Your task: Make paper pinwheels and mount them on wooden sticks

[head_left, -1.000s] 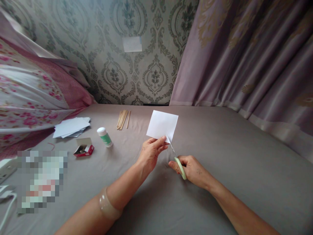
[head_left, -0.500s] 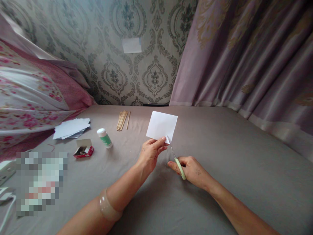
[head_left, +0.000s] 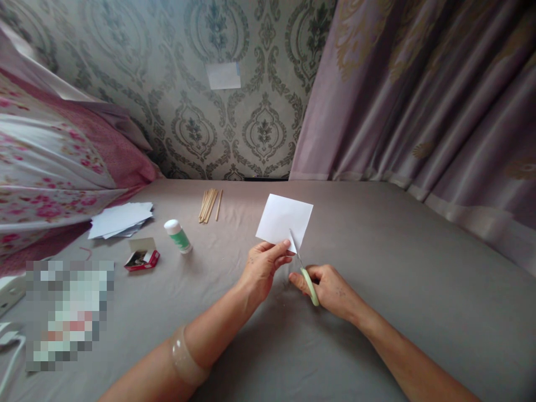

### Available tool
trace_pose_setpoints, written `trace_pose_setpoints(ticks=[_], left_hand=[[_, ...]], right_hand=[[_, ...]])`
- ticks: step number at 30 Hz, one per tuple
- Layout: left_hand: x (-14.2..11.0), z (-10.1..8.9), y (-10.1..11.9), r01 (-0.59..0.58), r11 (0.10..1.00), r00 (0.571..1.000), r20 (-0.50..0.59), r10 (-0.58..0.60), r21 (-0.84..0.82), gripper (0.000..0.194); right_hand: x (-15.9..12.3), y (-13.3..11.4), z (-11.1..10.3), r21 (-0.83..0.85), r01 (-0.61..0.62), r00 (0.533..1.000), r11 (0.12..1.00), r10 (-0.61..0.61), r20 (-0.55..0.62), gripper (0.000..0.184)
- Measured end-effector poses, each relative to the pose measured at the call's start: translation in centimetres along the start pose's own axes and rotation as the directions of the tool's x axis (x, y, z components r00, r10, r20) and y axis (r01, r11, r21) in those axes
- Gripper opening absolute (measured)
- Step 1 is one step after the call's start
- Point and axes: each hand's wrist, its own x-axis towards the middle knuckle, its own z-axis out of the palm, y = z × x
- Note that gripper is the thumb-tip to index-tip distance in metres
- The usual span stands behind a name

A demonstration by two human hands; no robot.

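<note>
My left hand (head_left: 263,267) pinches the lower edge of a small white sheet of paper (head_left: 283,218), holding it up above the grey bed sheet (head_left: 377,290). My right hand (head_left: 330,287) grips green-handled scissors (head_left: 306,278) just to the right of it. The thin blades point up and reach into the paper's lower edge beside my left thumb.
To the left on the bed lie a stack of white papers (head_left: 119,219), a small red open box (head_left: 141,255), a white and green glue stick (head_left: 178,235) and a bundle of wooden sticks (head_left: 209,204). A floral pillow (head_left: 54,167) is at far left, purple curtains (head_left: 419,100) at right.
The paper has shifted slightly right and down with my left hand. The scissor blades have gone further up into its lower edge.
</note>
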Motion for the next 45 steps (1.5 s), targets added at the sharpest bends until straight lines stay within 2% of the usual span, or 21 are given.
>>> trace_pose_setpoints(ticks=[19, 37, 39, 42, 45], left_hand=[[0.2, -0.1, 0.1, -0.014, 1.000, 1.000, -0.008, 0.014, 0.003, 0.027], [0.3, -0.3, -0.1, -0.009, 1.000, 1.000, 0.015, 0.009, -0.010, 0.028], [0.3, -0.3, -0.2, -0.016, 1.000, 1.000, 0.026, 0.016, -0.011, 0.029], [0.5, -0.5, 0.0, -0.050, 0.998, 0.999, 0.003, 0.050, -0.030, 0.028], [1.0, -0.8, 0.7, -0.101, 0.993, 0.993, -0.063, 0.097, -0.063, 0.027]], right_hand=[[0.2, 0.1, 0.1, -0.039, 0.005, 0.998, 0.999, -0.007, -0.060, 0.051], [0.2, 0.3, 0.1, -0.088, -0.012, 0.999, 0.996, 0.008, -0.048, 0.052], [0.1, 0.4, 0.1, -0.115, 0.007, 1.000, 0.993, -0.007, -0.005, 0.052], [-0.2, 0.4, 0.0, -0.163, 0.105, 0.992, 0.981, -0.091, 0.091, 0.049], [-0.4, 0.1, -0.4, -0.152, 0.142, 0.988, 0.978, -0.131, 0.080, 0.049]])
